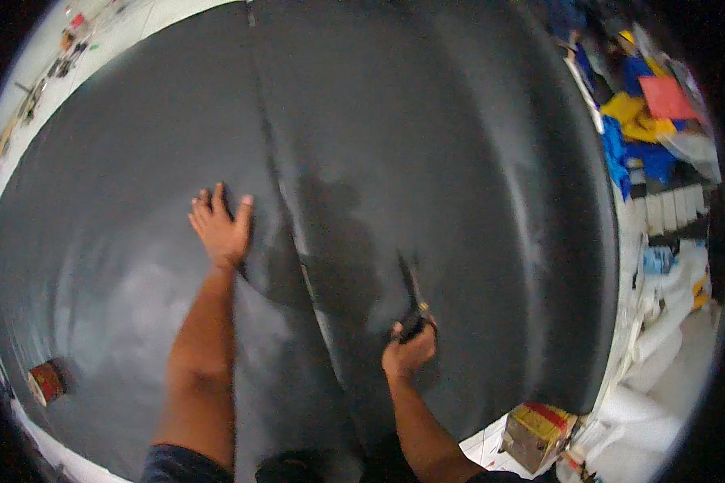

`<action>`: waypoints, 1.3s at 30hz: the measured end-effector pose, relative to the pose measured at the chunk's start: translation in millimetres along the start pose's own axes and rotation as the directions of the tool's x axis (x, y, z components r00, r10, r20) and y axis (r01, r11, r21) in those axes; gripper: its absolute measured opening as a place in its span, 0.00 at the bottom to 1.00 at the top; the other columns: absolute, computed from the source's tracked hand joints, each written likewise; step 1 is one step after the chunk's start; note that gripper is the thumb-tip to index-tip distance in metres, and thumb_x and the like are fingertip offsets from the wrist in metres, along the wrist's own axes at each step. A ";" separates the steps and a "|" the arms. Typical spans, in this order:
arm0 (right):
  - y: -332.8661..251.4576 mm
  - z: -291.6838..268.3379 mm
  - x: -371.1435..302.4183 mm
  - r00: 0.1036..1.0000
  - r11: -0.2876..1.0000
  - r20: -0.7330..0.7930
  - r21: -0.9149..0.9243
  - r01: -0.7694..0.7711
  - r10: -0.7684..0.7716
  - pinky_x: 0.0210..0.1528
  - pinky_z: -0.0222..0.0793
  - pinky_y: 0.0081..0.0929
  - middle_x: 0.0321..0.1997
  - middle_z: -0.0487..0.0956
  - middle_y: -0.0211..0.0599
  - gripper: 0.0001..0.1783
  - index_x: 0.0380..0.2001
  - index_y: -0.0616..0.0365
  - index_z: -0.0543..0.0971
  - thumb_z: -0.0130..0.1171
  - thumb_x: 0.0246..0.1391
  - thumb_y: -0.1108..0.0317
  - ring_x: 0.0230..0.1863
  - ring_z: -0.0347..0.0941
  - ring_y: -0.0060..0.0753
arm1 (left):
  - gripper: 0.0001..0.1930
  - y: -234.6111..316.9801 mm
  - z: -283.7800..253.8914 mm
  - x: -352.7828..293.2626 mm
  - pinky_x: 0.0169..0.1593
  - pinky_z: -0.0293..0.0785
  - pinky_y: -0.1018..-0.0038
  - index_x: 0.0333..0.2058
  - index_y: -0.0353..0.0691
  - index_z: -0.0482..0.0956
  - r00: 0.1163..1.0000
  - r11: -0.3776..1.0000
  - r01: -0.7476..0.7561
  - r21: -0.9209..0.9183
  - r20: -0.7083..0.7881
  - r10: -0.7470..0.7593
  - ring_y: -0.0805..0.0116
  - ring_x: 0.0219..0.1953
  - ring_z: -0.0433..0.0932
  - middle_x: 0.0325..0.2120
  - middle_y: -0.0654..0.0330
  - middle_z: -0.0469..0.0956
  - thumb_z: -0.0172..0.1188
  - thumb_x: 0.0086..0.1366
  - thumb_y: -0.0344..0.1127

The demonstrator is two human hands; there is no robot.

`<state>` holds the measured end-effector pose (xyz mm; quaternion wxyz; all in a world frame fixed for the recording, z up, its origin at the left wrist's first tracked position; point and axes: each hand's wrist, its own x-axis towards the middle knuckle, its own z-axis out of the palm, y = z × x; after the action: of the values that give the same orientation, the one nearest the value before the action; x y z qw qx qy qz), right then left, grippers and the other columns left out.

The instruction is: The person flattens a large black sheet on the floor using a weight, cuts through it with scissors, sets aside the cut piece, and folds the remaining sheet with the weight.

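A large sheet of smooth black material (pixel 395 97) lies over the table, with a long seam or cut edge running from far to near down its middle. My left hand (pixel 224 229) presses flat on the sheet left of that line, fingers spread. To the right of the line my right hand (pixel 412 348) is wrapped round the black handles of a pair of scissors (pixel 415 298). Their blades point away from me, over the sheet; whether they touch it I cannot tell.
A reddish-brown cylindrical roll or tin (pixel 47 382) sits on the sheet at the near left. A cardboard box (pixel 537 435) stands by the near right corner. Coloured fabric scraps (pixel 644 113) and white rolls (pixel 660 338) lie beyond the right edge. Small tools (pixel 64 58) line the far left.
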<state>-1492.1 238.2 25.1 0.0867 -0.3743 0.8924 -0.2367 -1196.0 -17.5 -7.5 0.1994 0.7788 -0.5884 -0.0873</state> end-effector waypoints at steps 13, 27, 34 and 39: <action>111.7 -124.1 -50.7 0.958 0.930 0.178 0.334 0.156 -0.225 0.53 0.65 0.47 0.51 0.76 0.54 0.33 0.53 0.60 0.71 0.64 0.53 0.47 0.53 0.71 0.58 | 0.19 -7.5 -255.7 -455.3 0.51 0.72 0.56 0.43 0.38 0.79 0.691 0.750 -0.538 -0.384 0.308 0.653 0.45 0.47 0.76 0.44 0.48 0.78 0.65 0.51 0.35; 525.7 -320.6 -389.3 0.898 0.943 0.291 -0.073 -0.324 0.331 0.47 0.71 0.49 0.39 0.77 0.63 0.26 0.43 0.71 0.70 0.62 0.52 0.59 0.44 0.76 0.61 | 0.27 -74.6 -359.3 -677.1 0.68 0.50 0.48 0.55 0.40 0.75 0.891 0.942 -0.280 -0.183 0.317 0.326 0.37 0.65 0.58 0.62 0.39 0.63 0.63 0.59 0.46; 566.1 -282.9 -434.5 0.831 0.845 0.157 -0.060 -0.532 0.534 0.48 0.74 0.50 0.44 0.77 0.59 0.24 0.47 0.71 0.71 0.57 0.48 0.67 0.43 0.77 0.62 | 0.34 -95.1 -425.0 -709.5 0.66 0.57 0.53 0.60 0.37 0.67 0.745 0.894 -0.380 -0.236 0.496 0.447 0.38 0.65 0.59 0.63 0.36 0.59 0.62 0.62 0.51; 543.6 -303.7 -387.6 0.823 0.908 0.497 -0.417 -0.053 0.276 0.45 0.76 0.44 0.40 0.82 0.49 0.16 0.38 0.63 0.80 0.59 0.46 0.64 0.43 0.80 0.53 | 0.32 -83.1 -433.6 -680.7 0.65 0.60 0.55 0.59 0.33 0.68 0.882 0.915 -0.225 -0.334 0.329 0.338 0.41 0.64 0.62 0.61 0.37 0.61 0.63 0.61 0.46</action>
<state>-1660.5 952.0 16.6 0.2819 -0.3557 0.8885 0.0679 -1161.2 739.1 283.5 0.2028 0.6149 -0.7046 -0.2904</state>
